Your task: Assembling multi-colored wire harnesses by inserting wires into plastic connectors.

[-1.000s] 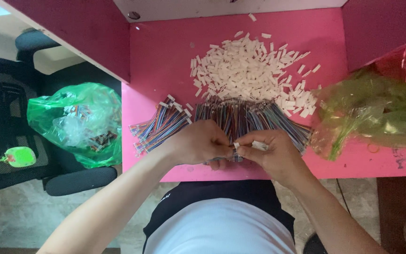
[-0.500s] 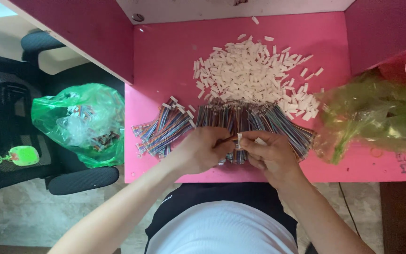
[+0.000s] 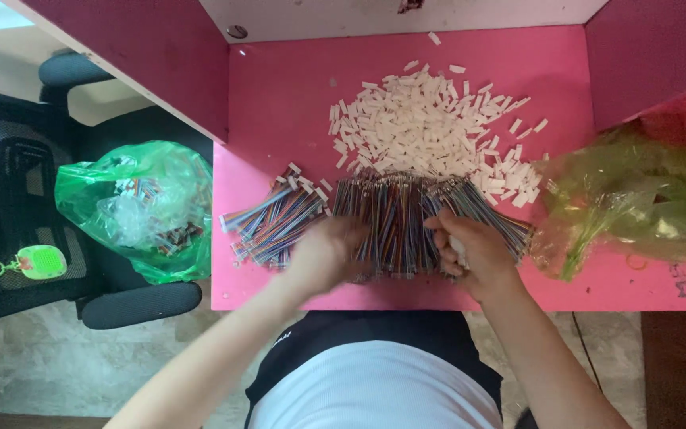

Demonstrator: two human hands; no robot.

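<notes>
On the pink worktop (image 3: 279,119), just below the heap of white connector housings (image 3: 430,131), both hands rest on the multicoloured ribbon-wire bundle (image 3: 395,222); the blurred left hand (image 3: 327,254), its fingers' state unreadable, could scatter wires, and the right hand (image 3: 470,250), fingers curled on something white, might drop it.

On a pink table (image 3: 279,103), the left hand (image 3: 323,254), blurred, rests between a small bundle of finished multicoloured ribbon cables (image 3: 271,222) and a broad row of loose wires (image 3: 398,222). The right hand (image 3: 470,250) lies on those wires, pinching a white connector (image 3: 458,250). Beyond them spreads a heap of white connector housings (image 3: 422,127).
</notes>
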